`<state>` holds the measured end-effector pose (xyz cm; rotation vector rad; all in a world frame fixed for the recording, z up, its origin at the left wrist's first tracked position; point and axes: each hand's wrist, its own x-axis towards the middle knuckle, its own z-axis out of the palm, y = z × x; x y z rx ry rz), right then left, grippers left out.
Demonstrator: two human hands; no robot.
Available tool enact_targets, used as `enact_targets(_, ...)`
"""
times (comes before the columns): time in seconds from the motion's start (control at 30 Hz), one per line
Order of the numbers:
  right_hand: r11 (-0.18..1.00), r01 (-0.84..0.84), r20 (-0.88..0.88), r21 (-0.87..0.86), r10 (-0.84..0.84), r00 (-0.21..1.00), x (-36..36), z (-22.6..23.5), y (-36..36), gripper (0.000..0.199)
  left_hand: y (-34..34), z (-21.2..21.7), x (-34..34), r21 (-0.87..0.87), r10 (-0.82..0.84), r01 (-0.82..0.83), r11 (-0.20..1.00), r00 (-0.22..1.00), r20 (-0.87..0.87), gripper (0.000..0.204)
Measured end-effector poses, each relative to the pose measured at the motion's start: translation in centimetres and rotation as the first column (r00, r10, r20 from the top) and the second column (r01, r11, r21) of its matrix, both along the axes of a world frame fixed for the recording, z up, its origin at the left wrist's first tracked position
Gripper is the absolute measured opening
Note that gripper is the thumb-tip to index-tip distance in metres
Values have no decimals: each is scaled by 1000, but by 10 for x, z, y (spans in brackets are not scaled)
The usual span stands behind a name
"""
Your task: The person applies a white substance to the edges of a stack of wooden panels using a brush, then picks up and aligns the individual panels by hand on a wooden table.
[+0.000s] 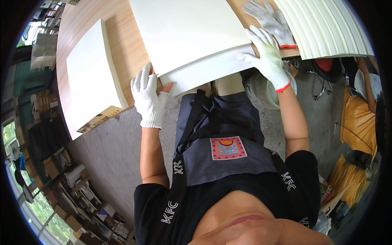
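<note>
A wide white sheet, or a stack of them (188, 30), lies on the wood-grain table in front of me. Along its near side a white strip (208, 67) juts past the table edge; I cannot tell whether it is a fold or a separate sheet. My left hand (149, 96), in a white knit glove with bare thumb and fingertip showing, rests at the near left corner, fingers stretched, thumb by the strip's end. Gloved in white with a red cuff, my right hand (266, 55) lies spread at the near right corner, its thumb over the strip.
A tall white stack (92, 77) stands at the table's left. Beyond my right hand lie a spare grey-white glove (271, 20) and a pile of ridged white sheets (326, 28). Below are a clear round bin (263, 90), a stool (324, 73) and yellow sacks (359, 122).
</note>
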<state>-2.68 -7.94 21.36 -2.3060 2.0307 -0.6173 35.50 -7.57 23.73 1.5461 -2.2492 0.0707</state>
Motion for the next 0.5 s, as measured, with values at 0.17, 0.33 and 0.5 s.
enact_targets(0.17, 1000, -18, 1, 3, 18, 1000, 1, 3, 0, 87, -1, -2, 1, 4, -8, 8, 1000, 1000, -20, 51)
enact_targets(0.33, 999, -18, 9, 51, 17, 1000, 1, 5, 0, 83, -1, -4, 2, -40, -14, 13, 999, 1000, -16, 52)
enact_targets(0.5, 998, -39, 31, 38, 38, 999, -2, 2, 0, 82, -1, -2, 1, -19, -31, 30, 999, 999, -35, 52)
